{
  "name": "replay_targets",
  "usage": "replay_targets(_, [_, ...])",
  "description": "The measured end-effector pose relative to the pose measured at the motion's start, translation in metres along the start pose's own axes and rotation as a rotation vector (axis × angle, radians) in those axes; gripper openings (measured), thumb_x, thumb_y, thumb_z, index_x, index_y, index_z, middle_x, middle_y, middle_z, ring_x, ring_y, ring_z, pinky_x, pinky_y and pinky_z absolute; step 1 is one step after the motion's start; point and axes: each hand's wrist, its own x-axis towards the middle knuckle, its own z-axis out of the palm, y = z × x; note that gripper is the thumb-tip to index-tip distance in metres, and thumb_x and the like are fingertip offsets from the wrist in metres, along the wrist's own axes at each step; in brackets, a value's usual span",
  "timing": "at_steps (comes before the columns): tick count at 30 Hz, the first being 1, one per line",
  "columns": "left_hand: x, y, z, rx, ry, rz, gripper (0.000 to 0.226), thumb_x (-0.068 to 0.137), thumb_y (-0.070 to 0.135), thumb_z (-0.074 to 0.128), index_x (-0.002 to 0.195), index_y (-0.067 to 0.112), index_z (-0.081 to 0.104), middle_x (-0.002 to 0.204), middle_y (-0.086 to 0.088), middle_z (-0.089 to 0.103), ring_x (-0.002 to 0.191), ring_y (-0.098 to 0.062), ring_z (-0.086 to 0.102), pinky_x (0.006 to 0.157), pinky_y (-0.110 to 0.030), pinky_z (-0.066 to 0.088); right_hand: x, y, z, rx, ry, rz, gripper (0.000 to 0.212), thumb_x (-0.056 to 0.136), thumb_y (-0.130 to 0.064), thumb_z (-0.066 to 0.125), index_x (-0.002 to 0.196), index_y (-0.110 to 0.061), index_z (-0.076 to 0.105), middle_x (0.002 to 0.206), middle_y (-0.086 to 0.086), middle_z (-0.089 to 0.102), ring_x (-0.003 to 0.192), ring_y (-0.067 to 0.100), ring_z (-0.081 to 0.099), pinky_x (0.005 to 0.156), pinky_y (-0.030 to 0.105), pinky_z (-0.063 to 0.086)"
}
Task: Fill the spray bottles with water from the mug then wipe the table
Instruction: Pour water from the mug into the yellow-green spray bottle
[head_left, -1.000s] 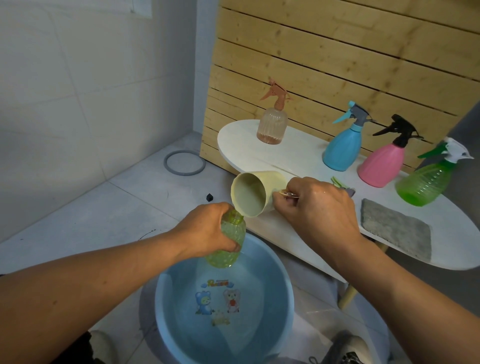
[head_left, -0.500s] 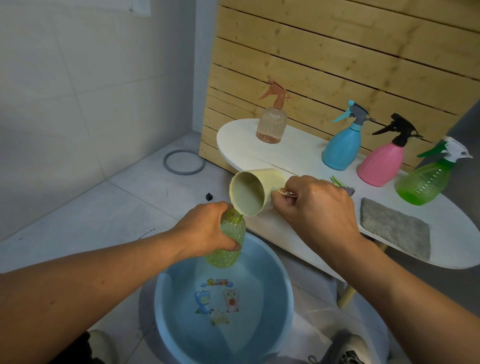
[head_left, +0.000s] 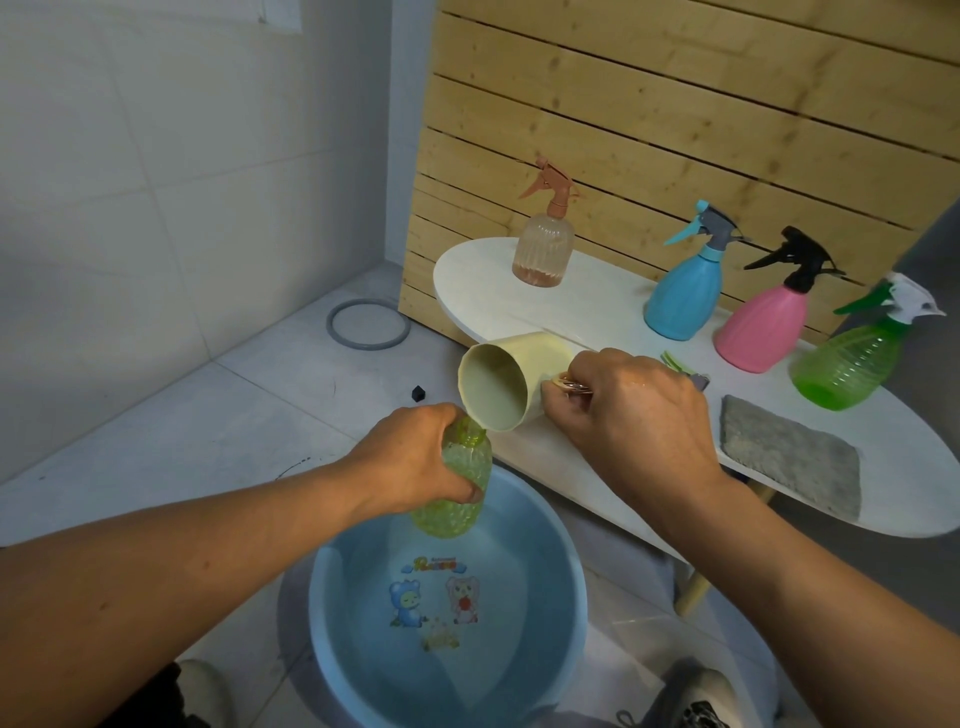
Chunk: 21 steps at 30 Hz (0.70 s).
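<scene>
Mug (head_left: 511, 382) tipped at green bottle (head_left: 457, 480) | basin (head_left: 332, 613) print unreadable

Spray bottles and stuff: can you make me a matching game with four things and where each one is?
Things:
1. mug
2. yellow-green bottle
3. grey cloth
4. pink bottle

Places:
A. flat on the table
B. in the left hand, above the blue basin
C. standing between the blue bottle and the green bottle
D. tipped in the right hand

Pairs: 1-D, 2-B, 3-A, 4-C
</scene>
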Motion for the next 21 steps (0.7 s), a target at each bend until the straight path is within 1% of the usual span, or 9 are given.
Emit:
replay_targets(3, [0.0004, 0.0004, -0.0006, 0.009, 0.002, 0.000, 0.061, 0.062, 0.045, 0.096, 0.109, 0.035, 0.058, 0.099, 0.015, 0.066, 0.090, -0.009, 0.065, 0.073, -0.027, 0.056, 0.0000, -0.0003, 0.0000, 0.012, 0.004, -0.003, 0.033, 0.095, -0.039, 0.063, 0.068, -0.022, 0.055, 0.059, -0.003, 0.048, 0.054, 0.016, 0.044, 0.048, 0.022, 0.019])
replay_targets(8, [0.0009, -0.0005, -0.0003, 0.013, 0.002, -0.004, 0.065, 0.061, 0.046, 0.096, 0.114, 0.034, 0.060, 0.100, 0.015, 0.066, 0.091, -0.009, 0.065, 0.074, -0.027, 0.057, 0.0001, -0.0005, 0.0018, -0.005, 0.010, -0.011, 0.033, 0.095, -0.040, 0.062, 0.069, -0.021, 0.058, 0.059, -0.003, 0.048, 0.054, 0.016, 0.045, 0.048, 0.023, 0.021])
replay_targets(10, [0.0007, -0.0004, -0.0002, 0.015, -0.001, -0.005, 0.065, 0.061, 0.046, 0.096, 0.114, 0.034, 0.060, 0.100, 0.015, 0.066, 0.090, -0.009, 0.065, 0.073, -0.026, 0.055, -0.0002, 0.0002, 0.0028, -0.014, 0.014, -0.015, 0.032, 0.096, -0.041, 0.061, 0.071, -0.020, 0.061, 0.061, -0.003, 0.050, 0.055, 0.017, 0.046, 0.048, 0.024, 0.025])
replay_targets(13, [0.0003, 0.0006, -0.0006, 0.023, -0.003, -0.005, 0.061, 0.062, 0.047, 0.096, 0.109, 0.035, 0.058, 0.098, 0.016, 0.065, 0.087, -0.006, 0.064, 0.067, -0.023, 0.050, -0.0005, 0.0004, 0.0037, -0.024, 0.005, -0.011, 0.033, 0.097, -0.044, 0.058, 0.075, -0.020, 0.064, 0.064, -0.003, 0.052, 0.059, 0.017, 0.049, 0.049, 0.027, 0.036])
replay_targets(14, [0.0002, 0.0011, -0.0007, 0.023, -0.003, -0.006, 0.060, 0.062, 0.047, 0.096, 0.107, 0.036, 0.058, 0.097, 0.017, 0.064, 0.087, -0.006, 0.063, 0.066, -0.021, 0.049, -0.0007, 0.0001, 0.0036, -0.025, 0.004, -0.012, 0.032, 0.097, -0.045, 0.058, 0.077, -0.020, 0.065, 0.065, -0.003, 0.053, 0.060, 0.017, 0.050, 0.050, 0.027, 0.038])
replay_targets(21, [-0.0006, 0.0025, -0.0017, 0.014, -0.006, -0.001, 0.057, 0.062, 0.045, 0.096, 0.102, 0.039, 0.055, 0.094, 0.016, 0.064, 0.084, -0.004, 0.063, 0.062, -0.018, 0.045, -0.0014, 0.0005, 0.0025, -0.030, 0.016, -0.025, 0.032, 0.098, -0.046, 0.058, 0.083, -0.020, 0.069, 0.068, -0.002, 0.056, 0.061, 0.018, 0.051, 0.049, 0.027, 0.039])
